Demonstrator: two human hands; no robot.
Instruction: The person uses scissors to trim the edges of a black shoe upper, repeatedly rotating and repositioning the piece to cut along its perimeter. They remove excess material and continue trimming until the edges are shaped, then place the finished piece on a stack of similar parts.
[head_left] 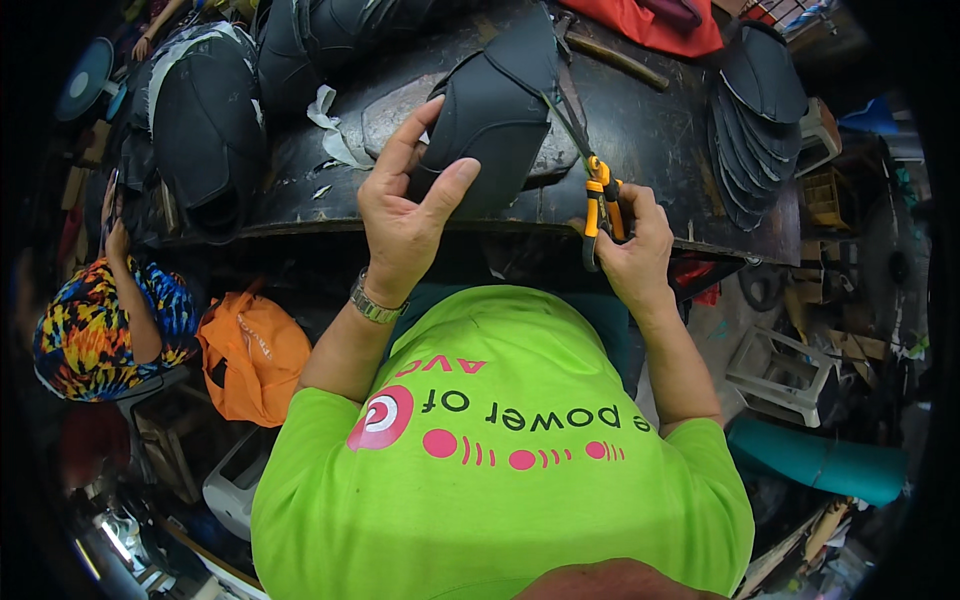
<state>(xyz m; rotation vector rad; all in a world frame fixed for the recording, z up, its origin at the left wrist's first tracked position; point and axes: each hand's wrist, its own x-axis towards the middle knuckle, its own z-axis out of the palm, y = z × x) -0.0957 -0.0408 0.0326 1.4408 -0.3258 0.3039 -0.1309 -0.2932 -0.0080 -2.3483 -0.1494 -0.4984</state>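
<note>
My left hand (405,195), with a metal watch on its wrist, grips a black shoe upper (495,120) by its left edge. Its fingers are partly behind the piece, which is tilted up above the table's near side. In my right hand (640,245) are scissors (600,185) with orange-and-black handles. Their long thin blades point up and left, spread apart, at the right edge of the upper. Whether the blades touch the material I cannot tell. Beneath the upper lies a worn dark slab (400,108), partly covered by it.
Black uppers (205,120) are piled on the left of the dark table (290,190), others (760,110) stacked at right. A hammer (620,55) lies near red cloth (660,20). Pale scraps (335,130) lie left. A person (110,320) sits at left near an orange bag (250,355).
</note>
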